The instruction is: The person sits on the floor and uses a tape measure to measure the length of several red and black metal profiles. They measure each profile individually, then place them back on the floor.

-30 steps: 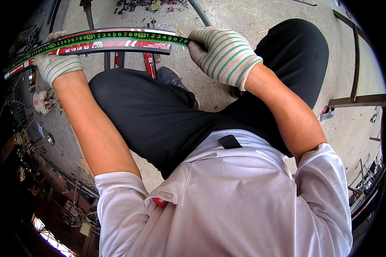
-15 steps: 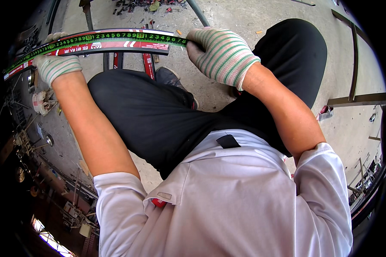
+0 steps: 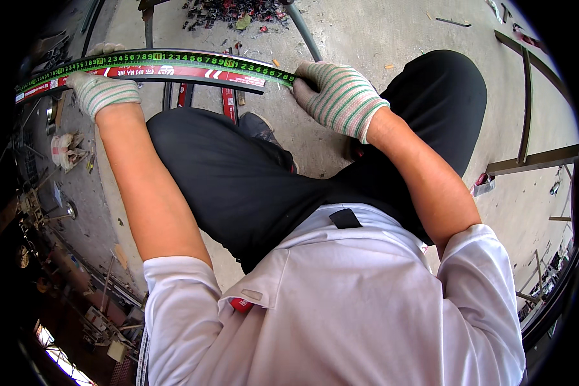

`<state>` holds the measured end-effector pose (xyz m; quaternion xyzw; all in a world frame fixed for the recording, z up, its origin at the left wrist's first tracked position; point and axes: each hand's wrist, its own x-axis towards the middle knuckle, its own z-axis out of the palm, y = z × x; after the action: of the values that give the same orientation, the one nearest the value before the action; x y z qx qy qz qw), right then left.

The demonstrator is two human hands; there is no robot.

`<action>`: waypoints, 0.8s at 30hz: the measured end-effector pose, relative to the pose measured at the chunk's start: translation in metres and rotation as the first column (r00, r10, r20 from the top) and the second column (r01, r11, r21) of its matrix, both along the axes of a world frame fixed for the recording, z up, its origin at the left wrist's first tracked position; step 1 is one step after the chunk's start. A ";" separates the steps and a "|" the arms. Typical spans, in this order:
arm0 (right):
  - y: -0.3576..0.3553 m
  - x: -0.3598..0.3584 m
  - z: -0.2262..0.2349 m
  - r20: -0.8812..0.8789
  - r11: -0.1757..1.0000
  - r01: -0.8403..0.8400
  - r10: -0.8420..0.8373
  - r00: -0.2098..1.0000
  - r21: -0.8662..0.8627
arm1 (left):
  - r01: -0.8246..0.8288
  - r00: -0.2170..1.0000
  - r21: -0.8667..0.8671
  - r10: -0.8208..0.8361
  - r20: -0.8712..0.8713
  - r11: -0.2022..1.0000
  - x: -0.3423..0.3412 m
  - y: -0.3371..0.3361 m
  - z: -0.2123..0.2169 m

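At the left of the red-labelled profile strip (image 3: 132,73), the left gloved hand (image 3: 106,95) cups it from beneath, fingers curled at its far edge and thumb side by its near edge; their pressure cannot be told. The strip looks stiff and fairly light, its printed face perhaps slick, so its long edges should give the surest hold. Along its far side runs the green-and-black tape measure blade (image 3: 193,60), probably thin, springy and apt to buckle or twist; best taken flat, near its end. Beyond the strip's right end, apart from it, the right gloved hand (image 3: 341,96) pinches the blade between thumb and forefinger, the other fingers folded together.
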<state>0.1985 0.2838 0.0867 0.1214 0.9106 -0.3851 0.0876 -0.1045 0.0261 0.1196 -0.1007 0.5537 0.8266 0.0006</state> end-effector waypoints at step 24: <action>-0.026 0.040 -0.111 0.352 0.864 0.400 -0.288 0.891 -0.306 | -0.413 0.904 -0.143 0.424 0.058 0.900 0.069 -0.015 0.034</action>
<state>0.2384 0.2583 -0.0244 0.3208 0.7609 -0.5368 0.1729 -0.0352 0.0110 0.1531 -0.2533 0.5700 0.7653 -0.1590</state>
